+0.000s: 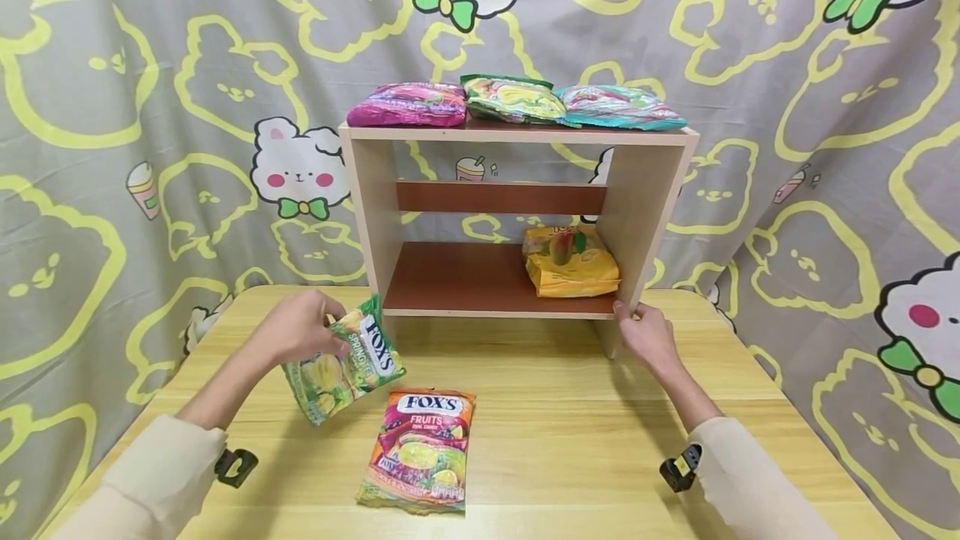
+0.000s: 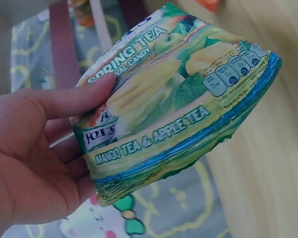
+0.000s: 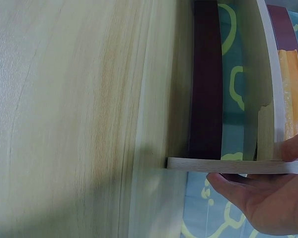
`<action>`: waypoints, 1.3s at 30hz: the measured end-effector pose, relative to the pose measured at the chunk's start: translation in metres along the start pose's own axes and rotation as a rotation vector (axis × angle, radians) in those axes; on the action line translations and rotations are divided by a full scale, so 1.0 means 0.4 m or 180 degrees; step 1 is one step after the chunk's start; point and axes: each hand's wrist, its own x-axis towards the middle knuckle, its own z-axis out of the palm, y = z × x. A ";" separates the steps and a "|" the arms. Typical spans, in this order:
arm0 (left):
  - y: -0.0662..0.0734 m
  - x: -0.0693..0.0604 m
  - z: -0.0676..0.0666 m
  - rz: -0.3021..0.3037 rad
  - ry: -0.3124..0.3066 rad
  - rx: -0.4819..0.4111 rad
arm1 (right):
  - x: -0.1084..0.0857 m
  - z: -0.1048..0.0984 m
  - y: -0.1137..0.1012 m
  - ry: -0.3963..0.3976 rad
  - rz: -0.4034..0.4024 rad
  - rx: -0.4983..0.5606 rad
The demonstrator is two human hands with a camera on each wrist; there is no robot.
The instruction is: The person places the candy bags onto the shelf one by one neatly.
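Observation:
My left hand [image 1: 303, 327] grips a green bag of Fox's Spring Tea candy [image 1: 341, 369] by its side, holding it tilted above the table left of the shelf. In the left wrist view the thumb lies across the front of the candy bag [image 2: 154, 99], with the fingers behind it. My right hand [image 1: 647, 336] pinches the right side panel of the small wooden shelf [image 1: 495, 312], thumb on the inner side and fingers outside, as the right wrist view shows. On the table lies an orange and purple bag of Fox's Fruits candy [image 1: 420, 452], flat and face up.
Three candy bags lie on the shelf's top: a purple one [image 1: 408, 104], a green one [image 1: 513, 98] and a teal one [image 1: 622, 107]. A yellow bag [image 1: 570, 265] sits at the right of the lower board. A patterned curtain [image 1: 187, 107] hangs behind the table [image 1: 547, 440].

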 end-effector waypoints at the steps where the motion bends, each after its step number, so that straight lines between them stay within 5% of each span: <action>1: 0.011 0.002 -0.005 0.0023 0.0001 -0.0005 | 0.000 0.000 0.000 0.0000 -0.0002 -0.0007; 9: 0.113 0.028 -0.048 0.0031 0.0073 -0.0051 | 0.001 -0.001 0.002 -0.0033 0.0006 -0.0001; 20: 0.226 0.117 -0.057 -0.0244 0.0395 -0.0537 | 0.000 -0.006 0.007 -0.0047 0.0007 -0.0035; 29: 0.274 0.190 -0.008 -0.0301 0.0607 -0.0778 | 0.000 0.001 0.002 -0.0028 -0.0010 -0.0034; 39: 0.280 0.264 0.082 -0.0488 0.0801 -0.1305 | 0.001 0.000 0.002 -0.0046 -0.0003 0.0015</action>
